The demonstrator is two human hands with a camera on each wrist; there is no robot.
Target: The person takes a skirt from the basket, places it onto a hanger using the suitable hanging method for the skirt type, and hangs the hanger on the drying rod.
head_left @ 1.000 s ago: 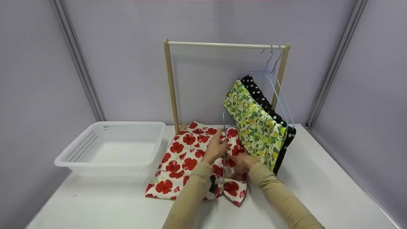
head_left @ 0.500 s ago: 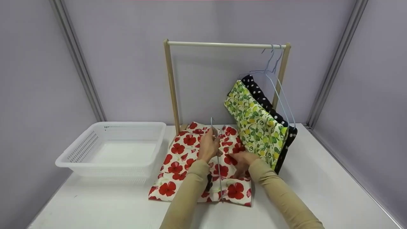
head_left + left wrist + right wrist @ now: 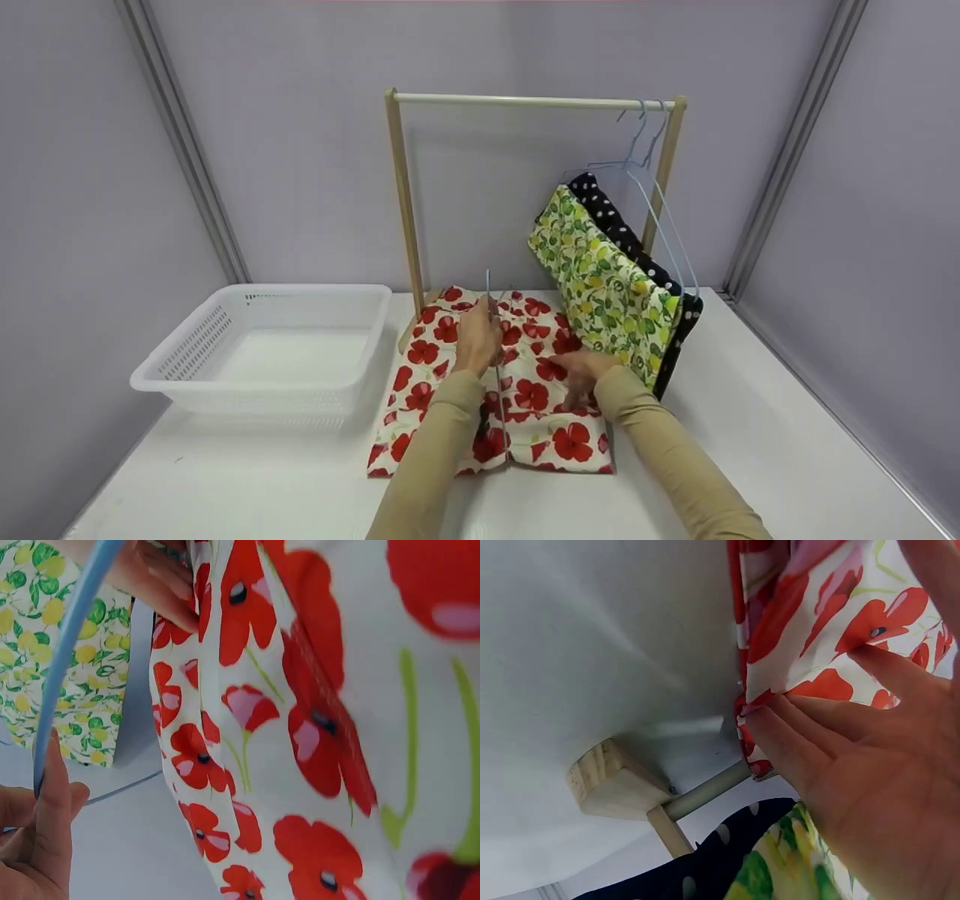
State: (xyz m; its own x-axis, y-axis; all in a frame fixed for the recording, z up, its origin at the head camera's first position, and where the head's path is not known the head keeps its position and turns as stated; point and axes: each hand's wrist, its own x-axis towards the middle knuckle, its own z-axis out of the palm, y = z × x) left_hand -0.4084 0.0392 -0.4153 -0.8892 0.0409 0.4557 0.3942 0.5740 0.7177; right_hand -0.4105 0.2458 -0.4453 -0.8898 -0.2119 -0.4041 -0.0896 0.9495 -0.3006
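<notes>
A white cloth printed with red poppies lies flat on the table, looking like a folded garment or cushion cover. My left hand grips a light blue wire hanger near its hook, holding it upright over the cloth. Its curled fingers show around the wire in the left wrist view. My right hand rests at the cloth's right side. In the right wrist view its extended fingers touch the poppy cloth along a folded edge.
A wooden rack with a white rail stands behind. At its right end hang a lemon-print cloth and a black polka-dot cloth on blue hangers. A white plastic basket stands left on the white table.
My left hand has moved left with the hanger. The poppy cloth has shifted slightly right, and its front right corner now lies flatter. My right hand has moved slightly right.
</notes>
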